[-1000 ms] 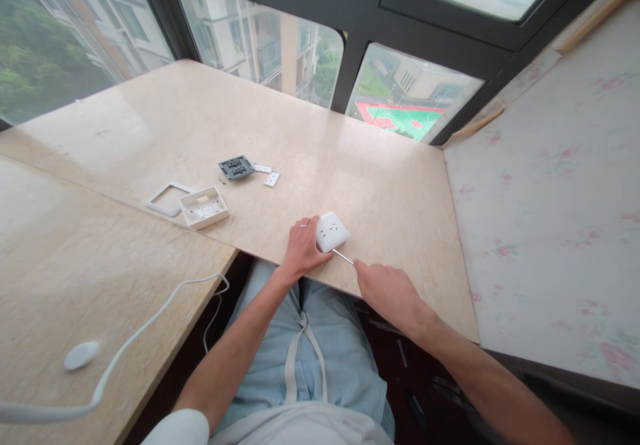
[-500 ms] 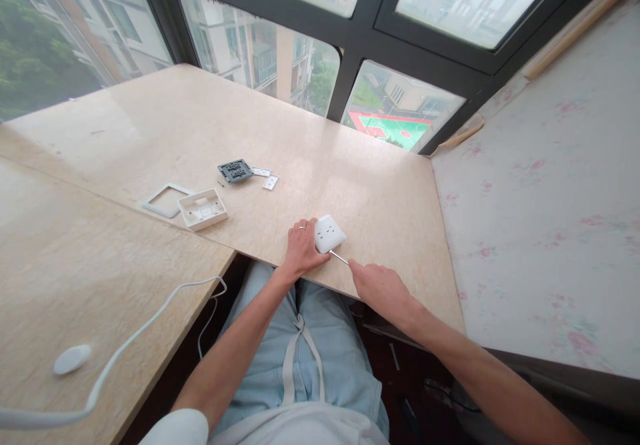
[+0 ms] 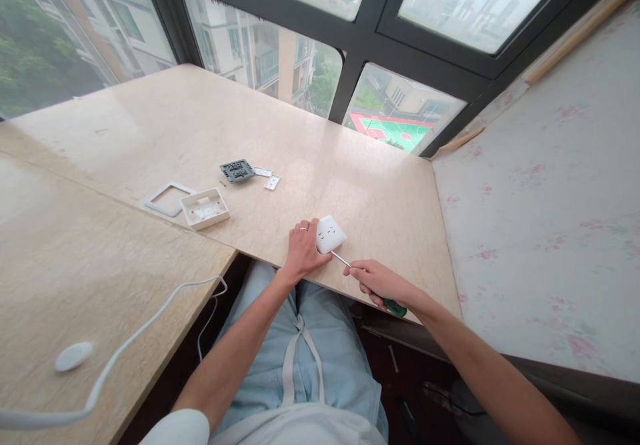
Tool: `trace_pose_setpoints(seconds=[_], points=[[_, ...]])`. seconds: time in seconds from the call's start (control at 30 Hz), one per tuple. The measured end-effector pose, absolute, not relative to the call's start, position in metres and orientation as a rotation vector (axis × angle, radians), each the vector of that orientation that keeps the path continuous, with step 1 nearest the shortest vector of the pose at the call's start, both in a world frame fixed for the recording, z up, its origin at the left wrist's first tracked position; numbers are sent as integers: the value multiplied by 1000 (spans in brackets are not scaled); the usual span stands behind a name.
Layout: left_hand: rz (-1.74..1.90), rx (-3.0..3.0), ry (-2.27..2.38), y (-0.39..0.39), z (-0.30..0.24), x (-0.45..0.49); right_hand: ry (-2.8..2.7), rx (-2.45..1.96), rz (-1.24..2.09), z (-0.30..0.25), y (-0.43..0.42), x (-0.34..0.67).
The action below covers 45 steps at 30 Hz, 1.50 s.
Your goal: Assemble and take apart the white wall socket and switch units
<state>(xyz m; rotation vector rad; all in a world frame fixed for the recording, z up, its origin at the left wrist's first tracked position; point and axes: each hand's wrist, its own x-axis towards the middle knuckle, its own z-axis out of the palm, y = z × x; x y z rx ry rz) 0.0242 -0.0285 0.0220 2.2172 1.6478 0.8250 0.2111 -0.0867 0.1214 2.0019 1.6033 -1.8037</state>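
A white wall socket [image 3: 331, 234] with dark slots in its face lies near the counter's front edge. Its left side is gripped by my left hand [image 3: 303, 248], thumb along the near edge and fingers over the far corner. In my right hand [image 3: 377, 281] is a screwdriver [image 3: 397, 307] with a green and black handle. The metal shaft points left, and its tip meets the socket's near edge close to my left thumb. Whether the tip sits inside a slot there is too small to tell.
Left of the socket lie a white mounting box [image 3: 206, 209], a white square frame [image 3: 167, 198], a grey switch module [image 3: 237, 171] and small white plates [image 3: 273, 182]. A white cable [image 3: 145, 325] and a white oval disc [image 3: 73, 357] rest at lower left. A papered wall [image 3: 530, 218] borders the right.
My right hand has shifted its hold on the screwdriver, and the green handle end now shows below the palm. My left hand and the socket stay in nearly the same place.
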Motion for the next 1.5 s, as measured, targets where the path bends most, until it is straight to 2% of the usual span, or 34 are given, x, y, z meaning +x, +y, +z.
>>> trace_pose_setpoints(seconds=[0.2, 0.43, 0.63, 0.73, 0.87, 1.03, 1.3, 1.5], points=[[831, 2191, 1671, -29, 22, 25, 1434, 2061, -2115, 114, -97, 206], [844, 2153, 1632, -29, 21, 22, 1405, 2038, -2478, 81, -113, 207], [864, 2125, 1377, -26, 19, 9, 1371, 1946, -2655, 70, -115, 209], [731, 2119, 1145, -12, 21, -8, 1477, 1967, -2586, 76, -109, 218], [550, 2091, 971, 12, 25, -38, 1684, 2081, -2291, 83, -95, 233], [577, 2072, 1149, 9, 35, -50, 1804, 2109, -2017, 82, -78, 240], [785, 2104, 1688, -30, 34, 16, 1907, 2031, -1913, 73, -66, 233], [785, 2121, 1693, -20, 28, 18, 2044, 2014, -1819, 69, -62, 236]])
